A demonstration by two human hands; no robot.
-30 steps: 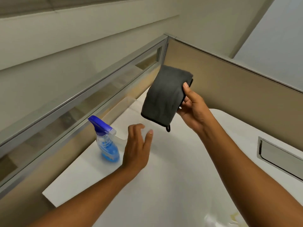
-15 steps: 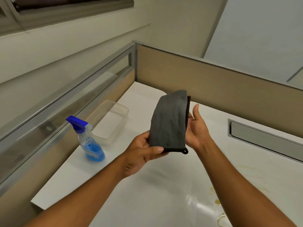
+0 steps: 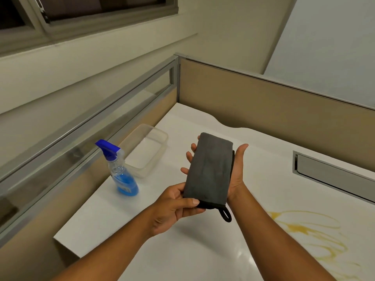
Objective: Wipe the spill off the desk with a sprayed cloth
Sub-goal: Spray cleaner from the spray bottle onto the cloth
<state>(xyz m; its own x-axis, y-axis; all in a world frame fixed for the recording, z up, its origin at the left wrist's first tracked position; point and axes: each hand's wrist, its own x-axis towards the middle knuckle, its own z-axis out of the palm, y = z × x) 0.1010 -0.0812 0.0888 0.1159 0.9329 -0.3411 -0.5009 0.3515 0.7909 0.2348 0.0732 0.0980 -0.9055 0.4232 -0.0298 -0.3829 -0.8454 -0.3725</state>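
Observation:
A folded dark grey cloth [image 3: 210, 169] with a black hanging loop is held above the white desk [image 3: 203, 246]. My right hand [image 3: 236, 171] lies flat beneath it, palm up, fingertips showing past its left edge. My left hand [image 3: 174, 207] pinches the cloth's near bottom corner between thumb and fingers. A spray bottle [image 3: 119, 169] with a blue trigger head and blue liquid stands upright on the desk to the left, apart from both hands. A yellow spill [image 3: 308, 230] streaks the desk at the right, near my right forearm.
A clear plastic tray [image 3: 160, 138] sits behind the spray bottle by the glass-topped partition [image 3: 101, 122]. A tan partition wall [image 3: 263, 106] closes the back. A metal cable slot [image 3: 332, 175] is set into the desk at the right. The desk's left edge ends near the bottle.
The cloth came down from an upright hold to lie across my right palm. My left hand, empty a second ago, now grips its lower corner. The view tilted down, showing more of the spill.

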